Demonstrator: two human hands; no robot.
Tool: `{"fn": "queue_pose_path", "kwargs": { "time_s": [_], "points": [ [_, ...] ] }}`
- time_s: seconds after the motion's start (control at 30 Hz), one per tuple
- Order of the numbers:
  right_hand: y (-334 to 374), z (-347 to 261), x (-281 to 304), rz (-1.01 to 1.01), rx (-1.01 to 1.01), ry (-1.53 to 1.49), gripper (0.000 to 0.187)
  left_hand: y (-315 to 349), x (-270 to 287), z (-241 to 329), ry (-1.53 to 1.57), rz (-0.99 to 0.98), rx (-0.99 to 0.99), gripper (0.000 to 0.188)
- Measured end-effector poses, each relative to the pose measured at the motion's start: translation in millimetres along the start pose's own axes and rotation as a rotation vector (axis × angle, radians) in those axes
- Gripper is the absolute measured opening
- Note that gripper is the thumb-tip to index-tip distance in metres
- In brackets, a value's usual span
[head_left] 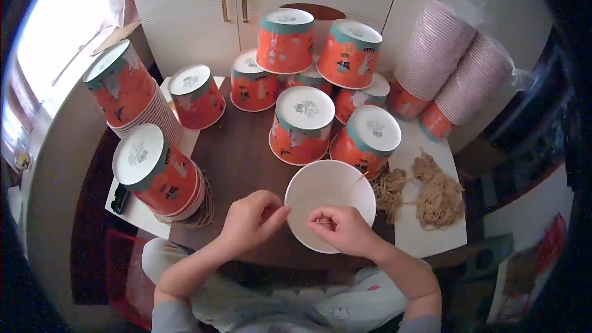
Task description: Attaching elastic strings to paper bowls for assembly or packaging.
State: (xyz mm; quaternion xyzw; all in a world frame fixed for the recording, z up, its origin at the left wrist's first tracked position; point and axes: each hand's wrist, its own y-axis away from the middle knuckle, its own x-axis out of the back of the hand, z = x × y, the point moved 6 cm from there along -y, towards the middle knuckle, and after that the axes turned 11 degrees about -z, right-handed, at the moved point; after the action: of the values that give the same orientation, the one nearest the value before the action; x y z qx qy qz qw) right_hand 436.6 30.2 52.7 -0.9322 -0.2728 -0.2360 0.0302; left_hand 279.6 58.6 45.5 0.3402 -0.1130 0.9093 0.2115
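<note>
A white-lined paper bucket (308,191) stands mouth up on the table close in front of me. Over its near part, my right hand (342,229) is closed in a pinch on a thin tan strand that looks like twine (324,221). Beside the bucket's left rim, my left hand (253,217) has its fingers curled in and its thumb pointing toward the right hand; whatever it may hold is too small to make out. A thin tan piece (359,180) lies against the bucket's inner right wall.
Several orange and teal paper buckets (302,126) stand upside down across the back, two on top of others. Bucket stacks (161,169) rise at left. Wrapped stacks (435,49) lean at back right. Tangled twine (439,200) lies on a white board (453,234).
</note>
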Motion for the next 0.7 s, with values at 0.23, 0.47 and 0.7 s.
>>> {"fn": "queue_pose_path", "kwargs": {
  "time_s": [0.23,0.47,0.7],
  "points": [
    [2.0,-11.6,-1.5,0.020,0.071,0.066,0.007,12.8,-1.7,33.5,0.198,-0.237,-0.252,0.016],
    [1.5,-15.1,-4.4,0.001,0.057,0.120,0.016,16.1,-4.0,32.2,0.118,-0.203,-0.301,0.012],
    [2.3,-14.2,-6.8,0.032,0.064,0.177,0.012,17.4,-4.6,33.5,0.049,-0.155,-0.292,0.010]
  ]
}}
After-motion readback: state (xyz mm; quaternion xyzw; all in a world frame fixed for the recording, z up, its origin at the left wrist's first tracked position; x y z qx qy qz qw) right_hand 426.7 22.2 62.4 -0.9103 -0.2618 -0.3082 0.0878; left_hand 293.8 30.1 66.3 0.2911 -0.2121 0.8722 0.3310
